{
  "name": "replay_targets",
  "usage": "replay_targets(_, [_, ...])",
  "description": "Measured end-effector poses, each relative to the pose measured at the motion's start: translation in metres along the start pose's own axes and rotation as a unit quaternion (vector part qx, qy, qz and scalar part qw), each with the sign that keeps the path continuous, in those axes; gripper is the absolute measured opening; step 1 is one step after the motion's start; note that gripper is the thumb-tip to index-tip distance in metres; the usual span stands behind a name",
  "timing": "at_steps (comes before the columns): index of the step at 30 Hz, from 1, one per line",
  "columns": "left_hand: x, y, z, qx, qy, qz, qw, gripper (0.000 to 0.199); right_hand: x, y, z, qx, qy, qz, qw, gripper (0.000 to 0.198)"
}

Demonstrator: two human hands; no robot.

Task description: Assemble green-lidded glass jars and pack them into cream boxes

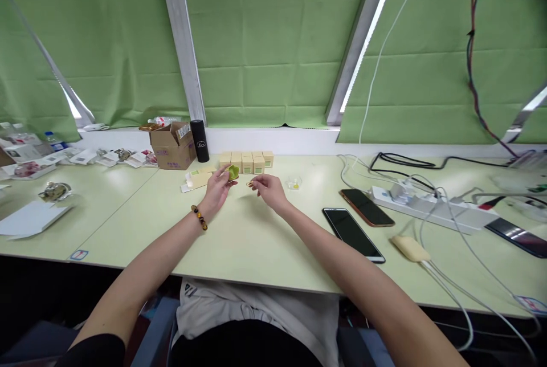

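Note:
My left hand [217,187] holds a small green cup-like piece [233,171], its hollow side turned toward me. To its right, my right hand [268,189] pinches a tiny yellowish piece [249,184], too small to name. Behind both hands stands a cluster of small tan boxes [247,163] with green labels. Partly behind my left hand lies a flattened tan carton [197,179]. A small clear plastic container [294,183] with something yellow in it sits right of my right hand.
Two phones [354,233] [367,207] lie at right, near a white power strip [431,207], tangled cables and a cream-coloured charger [410,248]. An open cardboard box [172,147] and a black bottle [199,141] stand at the back left. Wrapped items [55,191] and white paper [32,217] lie far left.

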State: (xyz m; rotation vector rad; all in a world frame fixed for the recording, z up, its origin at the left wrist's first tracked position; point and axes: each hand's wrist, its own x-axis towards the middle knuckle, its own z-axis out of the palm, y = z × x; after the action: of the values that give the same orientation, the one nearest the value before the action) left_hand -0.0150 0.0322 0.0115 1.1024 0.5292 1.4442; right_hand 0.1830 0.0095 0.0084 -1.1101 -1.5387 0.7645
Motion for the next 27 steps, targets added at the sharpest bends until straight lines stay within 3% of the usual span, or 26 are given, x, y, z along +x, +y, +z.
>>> replay_targets(3, [0.001,0.001,0.009,0.033,-0.008,0.01,0.999,0.056,-0.017,-0.006,-0.014,0.175,0.015,0.032,0.984,0.03])
replay_targets(6, [0.001,-0.001,0.018,0.066,-0.03,0.019,0.997,0.059,-0.03,-0.011,-0.019,0.216,0.048,0.024,0.975,0.032])
replay_targets(15, [-0.014,-0.018,0.023,0.124,-0.101,0.059,0.985,0.057,-0.046,-0.022,-0.015,0.193,0.069,-0.085,0.975,0.021])
replay_targets(23, [-0.039,-0.011,0.033,0.111,-0.187,0.039,0.975,0.05,-0.053,-0.024,-0.021,0.145,0.085,-0.137,0.976,0.017])
replay_targets(27, [-0.043,-0.008,0.036,0.122,-0.201,0.045,0.971,0.047,-0.052,-0.022,-0.022,0.121,0.086,-0.161,0.976,0.013])
